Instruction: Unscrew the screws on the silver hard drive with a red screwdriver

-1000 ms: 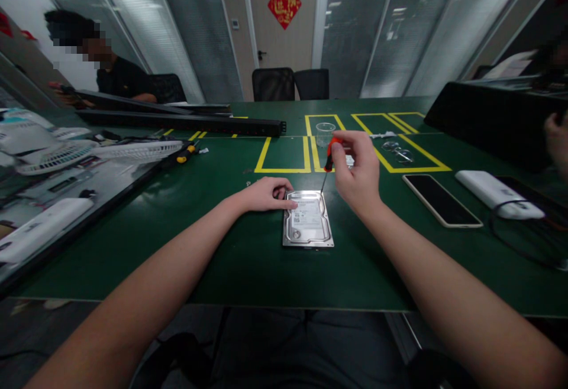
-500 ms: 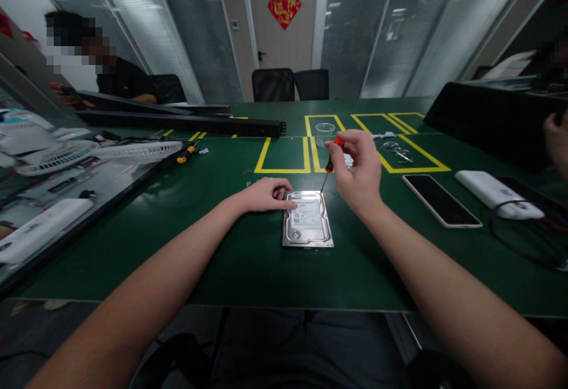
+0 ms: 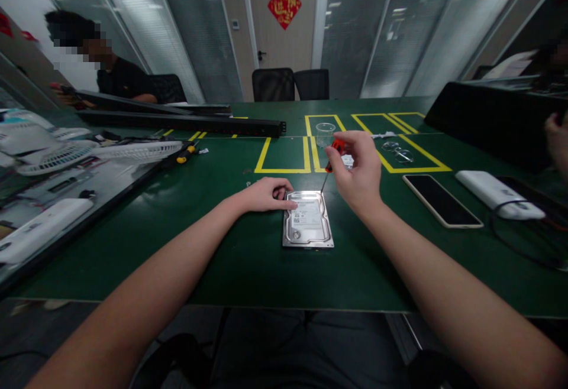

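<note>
A silver hard drive (image 3: 307, 220) lies flat on the green table (image 3: 222, 247) in front of me. My left hand (image 3: 266, 194) rests at the drive's far left corner, fingers curled and pressed on its edge. My right hand (image 3: 357, 170) is closed around a small screwdriver with a red handle (image 3: 333, 152). The thin shaft slants down and its tip meets the drive's far right corner.
Yellow tape boxes (image 3: 284, 155) mark the table beyond the drive; a clear plastic cup (image 3: 325, 131) stands in one. A phone (image 3: 441, 200) and a white power bank (image 3: 497, 194) lie at right. A long black bar (image 3: 186, 122), fan grilles (image 3: 137, 150) and a seated person (image 3: 110, 73) are at left.
My right fingers have shifted slightly on the red handle, rolling it in place. The left hand and the hard drive have not moved.
</note>
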### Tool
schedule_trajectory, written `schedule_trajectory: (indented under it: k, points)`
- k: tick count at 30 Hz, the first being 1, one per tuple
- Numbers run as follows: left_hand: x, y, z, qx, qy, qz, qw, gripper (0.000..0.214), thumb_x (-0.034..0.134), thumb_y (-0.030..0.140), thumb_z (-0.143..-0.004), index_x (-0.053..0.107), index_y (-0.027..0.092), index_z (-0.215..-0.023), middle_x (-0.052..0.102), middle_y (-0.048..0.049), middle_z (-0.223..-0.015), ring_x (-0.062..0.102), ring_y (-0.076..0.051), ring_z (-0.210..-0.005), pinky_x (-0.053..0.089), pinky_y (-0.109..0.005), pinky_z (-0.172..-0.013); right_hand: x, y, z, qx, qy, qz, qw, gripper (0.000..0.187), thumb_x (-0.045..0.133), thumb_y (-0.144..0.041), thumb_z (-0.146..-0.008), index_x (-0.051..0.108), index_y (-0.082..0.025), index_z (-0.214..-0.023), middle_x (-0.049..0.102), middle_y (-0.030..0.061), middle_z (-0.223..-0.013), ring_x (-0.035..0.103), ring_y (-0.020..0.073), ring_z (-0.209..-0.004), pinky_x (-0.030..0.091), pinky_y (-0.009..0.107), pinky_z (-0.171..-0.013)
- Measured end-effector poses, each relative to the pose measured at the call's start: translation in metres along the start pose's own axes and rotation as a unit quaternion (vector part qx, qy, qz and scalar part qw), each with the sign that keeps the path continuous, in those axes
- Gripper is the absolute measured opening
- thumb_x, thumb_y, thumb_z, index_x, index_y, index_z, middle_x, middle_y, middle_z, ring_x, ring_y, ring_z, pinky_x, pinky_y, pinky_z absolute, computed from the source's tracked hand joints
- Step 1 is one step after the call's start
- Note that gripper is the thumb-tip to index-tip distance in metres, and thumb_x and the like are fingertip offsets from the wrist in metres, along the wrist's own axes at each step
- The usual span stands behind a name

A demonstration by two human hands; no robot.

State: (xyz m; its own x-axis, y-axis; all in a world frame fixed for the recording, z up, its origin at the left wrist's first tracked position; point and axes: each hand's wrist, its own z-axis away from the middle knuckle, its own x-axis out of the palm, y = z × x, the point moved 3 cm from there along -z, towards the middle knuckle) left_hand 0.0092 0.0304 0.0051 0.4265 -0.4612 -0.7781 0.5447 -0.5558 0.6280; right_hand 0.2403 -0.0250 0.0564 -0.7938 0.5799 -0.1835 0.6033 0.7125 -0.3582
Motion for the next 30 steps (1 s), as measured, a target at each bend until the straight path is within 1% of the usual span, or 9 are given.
schedule_trajectory:
  k: [5,10,15,17,25,30]
  points:
    - [0.0,-0.001,0.0,-0.002,0.001,0.0,1.0,0.06,0.074,0.069,-0.079,0.068,0.02,-0.113,0.063,-0.0007,-0.082,0.055,-0.018,-0.073,0.038,-0.032,-0.069,-0.001,-0.004,-0.001,-0.003,-0.005,0.0,1.0,0.018,0.068,-0.034,-0.098,0.069,-0.027,-0.115,0.067,0.0044,-0.106,0.064,0.0206,-0.093,0.058,0.038,-0.079]
    - [0.0,-0.001,0.0,-0.009,-0.007,0.001,1.0,0.062,0.075,0.07,-0.079,0.067,0.02,-0.115,0.063,-0.0009,-0.083,0.056,-0.017,-0.074,0.038,-0.031,-0.068,-0.003,-0.01,-0.002,0.002,-0.006,-0.01,1.0,0.019,0.06,-0.032,-0.102,0.071,-0.028,-0.117,0.069,0.0058,-0.107,0.066,0.0222,-0.097,0.059,0.041,-0.081]
    - [-0.001,0.0,0.001,-0.011,-0.01,0.002,1.0,0.061,0.074,0.069,-0.08,0.067,0.02,-0.116,0.063,-0.0014,-0.084,0.056,-0.018,-0.075,0.039,-0.032,-0.068,-0.003,-0.009,-0.001,-0.005,-0.009,-0.019,1.0,0.027,0.051,-0.025,-0.103,0.072,-0.031,-0.118,0.07,0.0055,-0.109,0.067,0.0252,-0.107,0.058,0.049,-0.094]
    - [0.0,0.0,0.0,-0.01,-0.012,0.003,1.0,0.062,0.074,0.069,-0.08,0.067,0.019,-0.116,0.063,-0.0013,-0.084,0.056,-0.018,-0.075,0.039,-0.032,-0.069,-0.003,-0.008,-0.001,-0.004,-0.009,-0.022,1.0,0.029,0.049,-0.023,-0.103,0.073,-0.031,-0.118,0.07,0.0053,-0.11,0.066,0.0253,-0.109,0.057,0.05,-0.097]
    - [0.0,-0.001,0.0,0.004,0.003,-0.005,1.0,0.058,0.074,0.065,-0.08,0.068,0.019,-0.114,0.063,-0.0014,-0.082,0.054,-0.017,-0.074,0.038,-0.031,-0.069,-0.002,-0.006,-0.001,-0.007,-0.007,-0.017,1.0,0.028,0.05,-0.024,-0.103,0.072,-0.029,-0.12,0.07,0.0066,-0.111,0.067,0.0263,-0.109,0.057,0.051,-0.096]
    - [0.0,-0.001,0.0,-0.007,-0.005,-0.004,1.0,0.061,0.075,0.068,-0.08,0.068,0.019,-0.116,0.063,-0.0014,-0.084,0.055,-0.017,-0.074,0.038,-0.031,-0.068,-0.002,-0.006,0.0,-0.002,-0.015,-0.014,1.0,0.026,0.052,-0.026,-0.104,0.071,-0.03,-0.122,0.069,0.0068,-0.114,0.067,0.0265,-0.111,0.059,0.05,-0.093]
